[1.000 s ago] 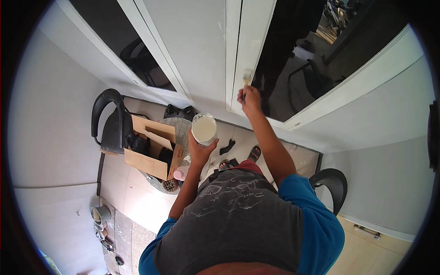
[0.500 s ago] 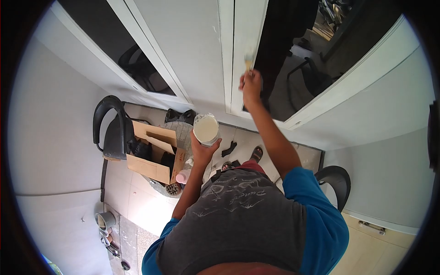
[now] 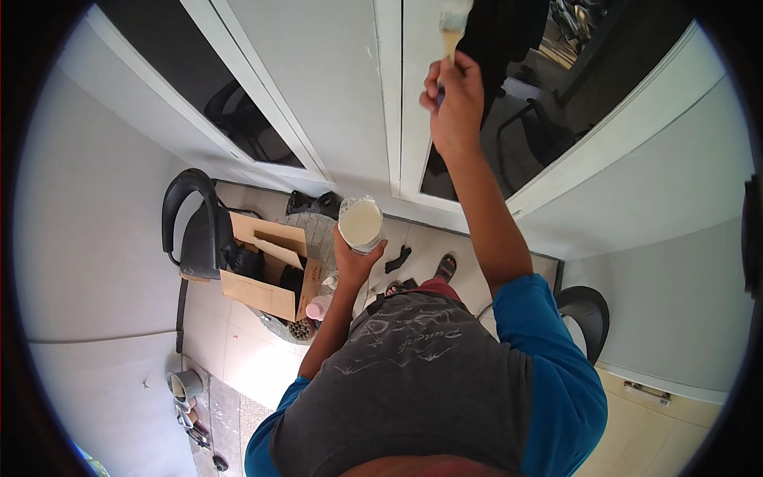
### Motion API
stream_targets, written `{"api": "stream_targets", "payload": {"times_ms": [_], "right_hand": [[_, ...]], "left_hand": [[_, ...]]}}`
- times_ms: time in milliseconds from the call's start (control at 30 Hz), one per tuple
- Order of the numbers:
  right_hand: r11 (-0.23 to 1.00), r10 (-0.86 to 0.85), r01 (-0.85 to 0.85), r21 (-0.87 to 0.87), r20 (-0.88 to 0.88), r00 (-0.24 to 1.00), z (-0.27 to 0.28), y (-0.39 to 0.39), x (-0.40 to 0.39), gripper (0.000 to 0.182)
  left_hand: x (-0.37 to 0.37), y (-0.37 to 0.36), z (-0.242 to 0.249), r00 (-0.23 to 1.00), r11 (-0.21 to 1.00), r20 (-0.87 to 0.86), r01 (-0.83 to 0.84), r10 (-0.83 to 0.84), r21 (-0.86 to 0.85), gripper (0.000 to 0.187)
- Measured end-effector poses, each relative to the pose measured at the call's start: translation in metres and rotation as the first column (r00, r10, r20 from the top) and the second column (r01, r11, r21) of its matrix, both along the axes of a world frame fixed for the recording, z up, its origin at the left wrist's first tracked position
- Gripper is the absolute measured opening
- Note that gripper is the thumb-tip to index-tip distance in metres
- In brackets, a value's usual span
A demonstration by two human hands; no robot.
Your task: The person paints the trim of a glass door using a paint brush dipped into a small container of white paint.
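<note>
At the far left stands a black plastic chair with a looped backrest (image 3: 189,226), and below it on the floor a grey round bucket (image 3: 186,384). Just right of the chair, an open brown cardboard box (image 3: 258,294) with dark contents sits on a round, worn grey tabletop (image 3: 311,230); a pale pink bottle (image 3: 317,308) stands beside the box.

Next comes the left hand (image 3: 358,261), curled round the side of a whitish, open-topped round tub of cream-coloured paint (image 3: 362,224), its thumb on the right flank. The tub is held up in front of the body, near the white door panel (image 3: 334,95). It should be modest in weight, with thin, somewhat yielding walls and a smeared rim that may be slippery; a grip around the lower side suits it, kept level because the contents look fluid.

Farther right and higher, the right hand (image 3: 459,99) pinches the handle of a flat paintbrush with a yellowish handle and pale head (image 3: 451,41). The brush lies over the edge between the white door frame (image 3: 425,71) and dark glass (image 3: 520,119); whether the bristles touch cannot be told. It should be light, stiff in the handle and soft at the tip, best held by the handle.
</note>
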State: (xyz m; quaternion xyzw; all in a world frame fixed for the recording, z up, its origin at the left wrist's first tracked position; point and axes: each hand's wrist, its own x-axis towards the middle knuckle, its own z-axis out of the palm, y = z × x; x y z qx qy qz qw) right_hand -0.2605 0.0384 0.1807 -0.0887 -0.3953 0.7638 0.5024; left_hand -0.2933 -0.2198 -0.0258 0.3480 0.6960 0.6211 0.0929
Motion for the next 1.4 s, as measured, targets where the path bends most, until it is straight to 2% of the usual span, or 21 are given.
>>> {"api": "stream_targets", "payload": {"times_ms": [100, 167, 233, 300, 367, 400, 467, 533, 600, 633, 700, 733, 833, 933, 1000, 1067, 1133, 1167, 1233, 1267, 1400], "right_hand": [[0.994, -0.049, 0.048, 0.1, 0.005, 0.999, -0.01, 0.019, -0.009, 0.022], [1.0, -0.029, 0.027, 0.012, 0.203, 0.979, -0.076, 0.033, -0.023, 0.024], [0.997, -0.044, 0.057, -0.05, 0.239, 0.97, -0.149, 0.024, -0.028, 0.026], [0.952, -0.004, 0.133, -0.277, 0.422, 0.907, -0.194, -0.002, -0.027, 0.026], [0.831, 0.079, 0.207, -0.517, 0.476, 0.876, -0.228, -0.015, -0.029, 0.014], [0.831, 0.081, 0.205, -0.518, 0.476, 0.876, -0.228, -0.014, -0.028, 0.014], [0.733, 0.2, 0.097, -0.674, 0.35, 0.915, -0.228, -0.003, -0.026, 0.008], [0.764, 0.197, -0.052, -0.643, 0.156, 0.968, -0.198, 0.017, -0.029, 0.008], [0.863, 0.169, -0.116, -0.492, 0.064, 0.984, -0.103, 0.01, -0.017, 0.012], [0.941, 0.14, -0.114, -0.319, 0.062, 0.988, -0.052, -0.003, -0.006, 0.009], [0.998, 0.044, -0.045, -0.047, -0.022, 0.999, 0.015, -0.013, 0.005, 0.02], [0.997, 0.027, -0.023, 0.068, -0.058, 0.998, 0.03, -0.009, 0.008, 0.024], [0.985, 0.042, -0.046, 0.168, 0.028, 0.999, 0.029, 0.013, 0.001, 0.024], [0.998, 0.025, -0.015, -0.06, 0.183, 0.983, -0.057, 0.029, -0.018, 0.024], [0.994, -0.075, 0.093, -0.052, 0.268, 0.96, -0.129, 0.023, -0.023, 0.021], [0.961, -0.023, 0.117, -0.251, 0.35, 0.936, -0.183, 0.004, -0.023, 0.019], [0.855, 0.073, 0.152, -0.496, 0.406, 0.911, -0.213, -0.012, -0.02, 0.011], [0.853, 0.074, 0.154, -0.498, 0.409, 0.91, -0.22, -0.01, -0.019, 0.011], [0.628, 0.235, 0.086, -0.774, 0.294, 0.927, -0.217, 0.0, -0.016, 0.014], [0.715, 0.189, 0.05, -0.697, 0.262, 0.947, -0.213, 0.009, -0.016, 0.019], [0.9, 0.14, -0.109, -0.423, 0.043, 0.989, -0.076, 0.016, 0.002, 0.01]], "left_hand": [[-0.001, -0.001, -0.002, 1.0, 1.0, -0.019, -0.015, 0.015, -0.015, 0.084], [-0.002, 0.001, -0.001, 0.999, 1.0, -0.028, -0.019, 0.018, -0.013, 0.084], [-0.002, -0.001, 0.0, 1.0, 1.0, -0.025, -0.019, 0.018, -0.012, 0.086], [-0.004, -0.002, -0.004, 1.0, 1.0, -0.019, -0.022, 0.022, -0.021, 0.086], [-0.004, -0.004, -0.006, 1.0, 0.999, -0.012, -0.025, 0.024, -0.041, 0.087], [-0.004, -0.004, -0.005, 1.0, 0.999, -0.01, -0.03, 0.029, -0.044, 0.088], [-0.004, -0.004, -0.005, 0.999, 0.998, -0.01, -0.035, 0.035, -0.047, 0.088], [-0.003, -0.005, -0.003, 1.0, 0.999, 0.009, -0.027, 0.027, -0.032, 0.088], [-0.003, -0.006, -0.005, 0.999, 0.999, 0.013, -0.029, 0.029, -0.032, 0.088], [-0.004, -0.005, -0.007, 0.999, 0.999, 0.015, -0.029, 0.029, -0.028, 0.088], [-0.005, -0.006, -0.009, 1.0, 1.0, 0.004, -0.02, 0.02, -0.023, 0.088], [-0.005, -0.005, -0.009, 1.0, 1.0, -0.008, -0.013, 0.013, -0.015, 0.088], [-0.005, -0.004, -0.009, 1.0, 1.0, -0.007, -0.008, 0.007, -0.02, 0.089], [-0.005, -0.001, -0.011, 1.0, 1.0, 0.008, -0.004, 0.004, 0.01, 0.091], [-0.006, -0.001, -0.011, 1.0, 1.0, 0.003, -0.001, 0.001, 0.008, 0.091], [-0.006, -0.001, -0.01, 1.0, 1.0, -0.004, 0.0, 0.0, 0.005, 0.092], [-0.005, -0.003, -0.007, 1.0, 1.0, 0.018, 0.001, -0.001, -0.022, 0.092], [-0.004, -0.004, -0.007, 1.0, 1.0, 0.021, 0.002, -0.001, -0.025, 0.092], [-0.005, -0.003, -0.007, 1.0, 1.0, 0.014, 0.009, -0.009, -0.022, 0.092], [-0.005, -0.004, -0.007, 1.0, 1.0, 0.014, 0.009, -0.009, -0.023, 0.092], [-0.003, -0.004, -0.006, 0.999, 1.0, 0.038, 0.013, -0.013, 0.008, 0.091]]}}
